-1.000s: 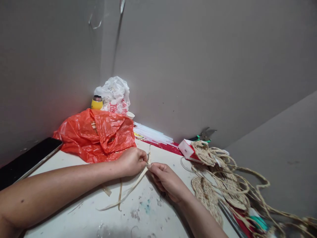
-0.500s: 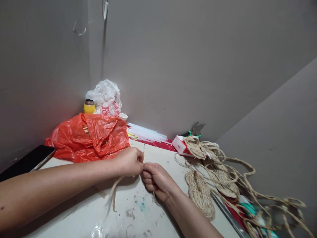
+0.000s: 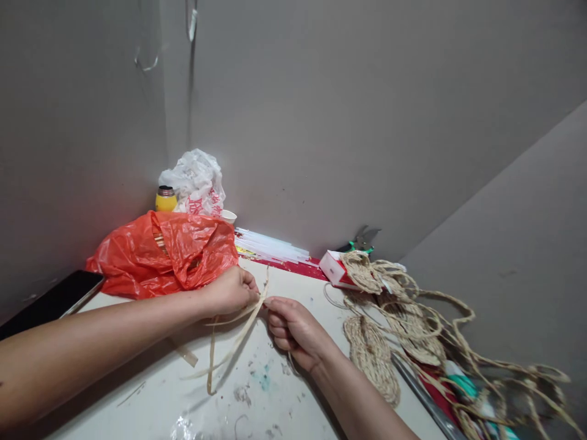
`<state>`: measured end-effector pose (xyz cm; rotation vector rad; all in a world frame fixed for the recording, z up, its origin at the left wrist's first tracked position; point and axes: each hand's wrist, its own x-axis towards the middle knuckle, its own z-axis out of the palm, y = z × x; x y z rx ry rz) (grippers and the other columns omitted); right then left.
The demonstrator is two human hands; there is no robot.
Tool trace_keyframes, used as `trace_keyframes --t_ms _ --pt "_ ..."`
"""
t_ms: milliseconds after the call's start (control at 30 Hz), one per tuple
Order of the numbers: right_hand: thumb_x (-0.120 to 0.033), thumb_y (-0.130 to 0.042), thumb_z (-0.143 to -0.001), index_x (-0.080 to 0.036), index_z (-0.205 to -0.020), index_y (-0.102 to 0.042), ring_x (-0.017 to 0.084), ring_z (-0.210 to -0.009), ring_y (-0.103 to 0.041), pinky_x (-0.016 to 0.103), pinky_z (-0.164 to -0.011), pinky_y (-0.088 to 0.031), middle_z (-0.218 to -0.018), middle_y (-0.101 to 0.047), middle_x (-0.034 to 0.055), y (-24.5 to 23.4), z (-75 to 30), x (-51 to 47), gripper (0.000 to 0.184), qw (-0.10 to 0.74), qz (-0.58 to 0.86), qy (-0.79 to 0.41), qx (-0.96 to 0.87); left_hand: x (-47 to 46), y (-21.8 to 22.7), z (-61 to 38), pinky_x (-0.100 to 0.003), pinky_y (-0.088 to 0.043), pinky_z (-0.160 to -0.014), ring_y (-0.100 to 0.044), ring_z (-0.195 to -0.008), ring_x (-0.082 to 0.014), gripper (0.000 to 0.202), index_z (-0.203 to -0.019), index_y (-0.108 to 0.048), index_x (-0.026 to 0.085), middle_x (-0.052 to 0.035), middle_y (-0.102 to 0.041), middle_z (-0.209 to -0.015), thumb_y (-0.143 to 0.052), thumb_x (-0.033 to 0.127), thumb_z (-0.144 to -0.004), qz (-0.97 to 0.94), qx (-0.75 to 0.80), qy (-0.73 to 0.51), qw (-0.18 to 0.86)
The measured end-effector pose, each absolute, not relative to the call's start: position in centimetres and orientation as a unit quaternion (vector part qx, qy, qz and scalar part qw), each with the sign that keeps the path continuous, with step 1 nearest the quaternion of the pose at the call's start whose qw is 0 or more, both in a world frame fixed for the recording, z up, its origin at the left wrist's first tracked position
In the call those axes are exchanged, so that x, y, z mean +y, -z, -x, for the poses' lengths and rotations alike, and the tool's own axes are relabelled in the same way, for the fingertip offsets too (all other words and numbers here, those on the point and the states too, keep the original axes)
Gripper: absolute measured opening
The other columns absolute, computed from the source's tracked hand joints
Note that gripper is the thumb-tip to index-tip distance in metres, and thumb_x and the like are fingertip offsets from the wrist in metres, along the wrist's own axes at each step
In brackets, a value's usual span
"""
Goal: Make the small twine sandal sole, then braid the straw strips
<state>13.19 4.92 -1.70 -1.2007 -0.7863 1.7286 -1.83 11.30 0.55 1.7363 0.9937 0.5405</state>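
Note:
Over the middle of the white table [image 3: 257, 403], my left hand [image 3: 229, 292] and my right hand [image 3: 293, 330] meet fingertip to fingertip. Both are closed in a pinch on thin pale straw strips [image 3: 229, 351]. The strips' loose ends trail down and to the left over the tabletop. One short end sticks up above the pinch.
An orange plastic bag [image 3: 167, 253] lies just behind my left hand, with a yellow bottle [image 3: 166, 199] and a white bag [image 3: 195, 180] in the corner. A dark phone [image 3: 50, 301] lies at the left. Braided straw cord and coils [image 3: 403, 330], a red-white box [image 3: 334, 269] and green-handled cutters [image 3: 362, 239] crowd the right.
My hands have drawn slightly apart and the straw strips now swing out lower and longer across the table. The camera view has barely shifted since half a second ago.

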Motion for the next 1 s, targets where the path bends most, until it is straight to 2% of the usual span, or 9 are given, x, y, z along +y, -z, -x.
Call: trace_keyframes --t_ms 200,300,500,600,733,867,1000 --pt "-0.036 -0.072 -0.065 -0.021 -0.065 -0.038 0.001 -0.037 -0.010 0.015 -0.035 -0.003 -0.043 -0.027 -0.0138 2.1 -13.6 5.1 0.037 0.427 0.478 -0.701 -0.312 11.7 1.1 1.8 -0.020 -0.033 -0.051 -0.044 -0.052 -0.0087 0.010 -0.063 -0.060 0.015 0.0040 -0.055 -0.056 -0.059 0.025 -0.062 -0.674 0.411 -0.241 0.564" --pt "-0.035 -0.073 -0.064 -0.021 -0.065 -0.037 0.001 -0.038 -0.010 0.016 -0.035 -0.003 -0.044 -0.026 -0.0138 2.2 -13.8 5.1 0.039 0.423 0.479 -0.700 -0.317 11.5 1.2 1.7 -0.020 -0.032 -0.049 -0.041 -0.050 -0.0073 0.011 -0.064 -0.061 0.014 0.0046 -0.054 -0.055 -0.061 0.026 -0.062 -0.662 0.410 -0.249 0.576" --pt "-0.032 -0.071 -0.066 -0.021 -0.065 -0.036 0.001 -0.038 -0.010 0.015 -0.035 -0.003 -0.044 -0.025 -0.0138 2.2 -14.4 5.2 0.037 0.409 0.471 -0.710 -0.326 11.4 1.5 1.8 -0.022 -0.014 -0.038 -0.022 -0.034 -0.0049 0.015 -0.070 -0.060 0.017 0.0097 -0.036 -0.040 -0.062 0.032 -0.066 -0.602 0.424 -0.219 0.640" --pt "-0.032 -0.070 -0.067 -0.021 -0.065 -0.035 0.001 -0.039 -0.009 0.016 -0.035 -0.003 -0.045 -0.024 -0.0139 2.1 -14.4 5.3 0.037 0.401 0.480 -0.708 -0.328 11.5 1.5 1.8 -0.023 -0.011 -0.036 -0.019 -0.033 -0.0052 0.018 -0.064 -0.055 0.017 0.0100 -0.030 -0.038 -0.060 0.035 -0.068 -0.587 0.391 -0.227 0.671" --pt "-0.033 -0.067 -0.069 -0.021 -0.066 -0.036 0.002 -0.039 -0.009 0.016 -0.035 -0.003 -0.045 -0.023 -0.0139 2.0 -14.3 5.2 0.034 0.392 0.493 -0.694 -0.349 11.4 1.2 2.0 -0.023 -0.011 -0.034 -0.015 -0.033 -0.0063 0.019 -0.063 -0.052 0.018 0.0097 -0.025 -0.037 -0.047 0.033 -0.073 -0.572 0.380 -0.228 0.690" --pt "-0.033 -0.066 -0.069 -0.020 -0.063 -0.037 0.002 -0.038 -0.010 0.017 -0.035 -0.004 -0.045 -0.025 -0.0134 1.7 -14.2 5.1 0.032 0.384 0.509 -0.676 -0.369 11.3 1.2 2.0 -0.021 -0.013 -0.033 -0.021 -0.031 -0.0062 0.013 -0.062 -0.046 0.019 0.0092 -0.029 -0.037 -0.043 0.028 -0.071 -0.580 0.388 -0.232 0.678" --pt "-0.033 -0.066 -0.069 -0.020 -0.064 -0.039 0.002 -0.037 -0.010 0.017 -0.034 -0.004 -0.044 -0.025 -0.0136 1.5 -14.2 5.0 0.030 0.383 0.509 -0.672 -0.377 11.4 1.6 1.8 -0.018 -0.014 -0.032 -0.026 -0.030 -0.0040 0.009 -0.069 -0.043 0.020 0.0064 -0.051 -0.047 -0.048 0.027 -0.069 -0.590 0.388 -0.246 0.664"
